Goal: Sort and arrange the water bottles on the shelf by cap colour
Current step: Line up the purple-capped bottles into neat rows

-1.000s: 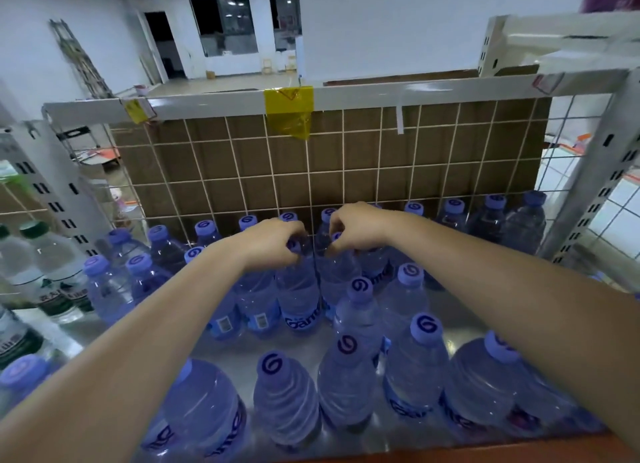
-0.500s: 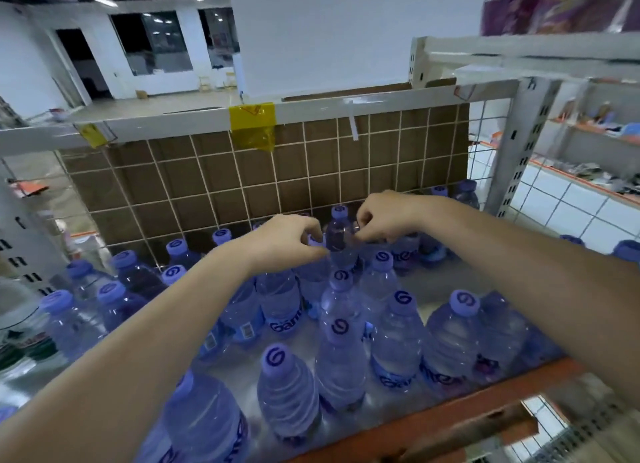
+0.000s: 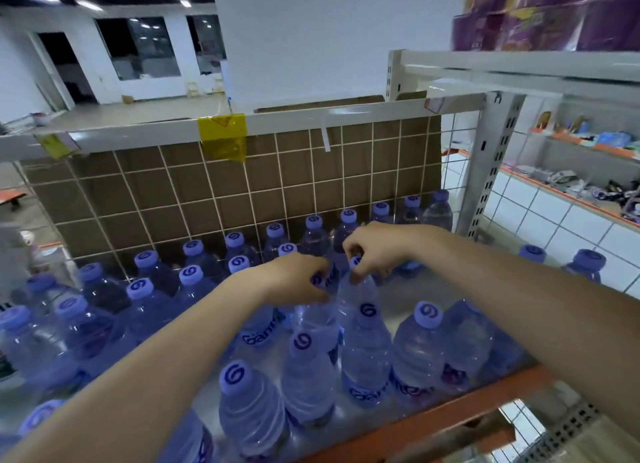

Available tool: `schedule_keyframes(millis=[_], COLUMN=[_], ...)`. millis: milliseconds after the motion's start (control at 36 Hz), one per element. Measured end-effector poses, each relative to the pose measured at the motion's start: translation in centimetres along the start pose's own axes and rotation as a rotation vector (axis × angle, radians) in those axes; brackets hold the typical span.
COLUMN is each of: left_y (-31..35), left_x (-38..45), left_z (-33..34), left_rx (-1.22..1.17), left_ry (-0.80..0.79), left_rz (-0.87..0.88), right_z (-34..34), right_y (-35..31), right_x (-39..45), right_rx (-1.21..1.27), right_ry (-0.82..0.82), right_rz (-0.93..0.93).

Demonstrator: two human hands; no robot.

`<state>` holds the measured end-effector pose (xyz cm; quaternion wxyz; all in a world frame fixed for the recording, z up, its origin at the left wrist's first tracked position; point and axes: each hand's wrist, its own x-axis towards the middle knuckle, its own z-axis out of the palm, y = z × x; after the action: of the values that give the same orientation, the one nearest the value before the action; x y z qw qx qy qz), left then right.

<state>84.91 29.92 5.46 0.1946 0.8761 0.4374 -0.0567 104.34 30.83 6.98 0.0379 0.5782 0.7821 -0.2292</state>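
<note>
We begin with the shelf (image 3: 429, 416), its orange front lip running toward 4 o'clock and its brown grid backboard (image 3: 207, 199) at 12 o'clock. Across it stand rows of water bottles, all with purple caps as far as we can see, the back row (image 3: 275, 232) lined along the backboard from 9 o'clock to 1 o'clock.

Our 2 forearms reach in from 6 o'clock and meet near the centre. Our left hand (image 3: 298, 280) curls over the neck of 1 bottle (image 3: 313, 319), fingers wrapped around its cap. Our right hand (image 3: 375, 249) pinches the cap of the neighbouring bottle (image 3: 356, 291), which stands just to the 3 o'clock side, touching or nearly touching the first.

Both bottles stand upright, long axis vertical, each directly beneath its hand, so we judge any move must start straight up to free them from the packed neighbours. The open patch of shelf lies at 3 o'clock, nearer our right hand.
</note>
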Motion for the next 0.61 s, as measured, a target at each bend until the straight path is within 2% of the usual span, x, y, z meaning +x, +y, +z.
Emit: schedule_keyframes(millis=[167,389,611], left_y=[0.8,1.2,0.6], left_x=[1.8,4.0,5.8], left_z=[-0.6,-2.2,-2.2], left_rx=[0.050,-0.017,-0.047], left_ry=[0.081,0.153,0.190], left_rz=[-0.032,-0.069,-0.138], right_z=[-1.4,-2.9,-2.8], right_y=[2.5,4.0,4.7], right_x=[0.5,1.0,3.1], right_rx=[-0.033,-0.001,-0.104], right_ry=[0.068,0.073,0.138], right_rz=[-0.034,-0.063,-0.067])
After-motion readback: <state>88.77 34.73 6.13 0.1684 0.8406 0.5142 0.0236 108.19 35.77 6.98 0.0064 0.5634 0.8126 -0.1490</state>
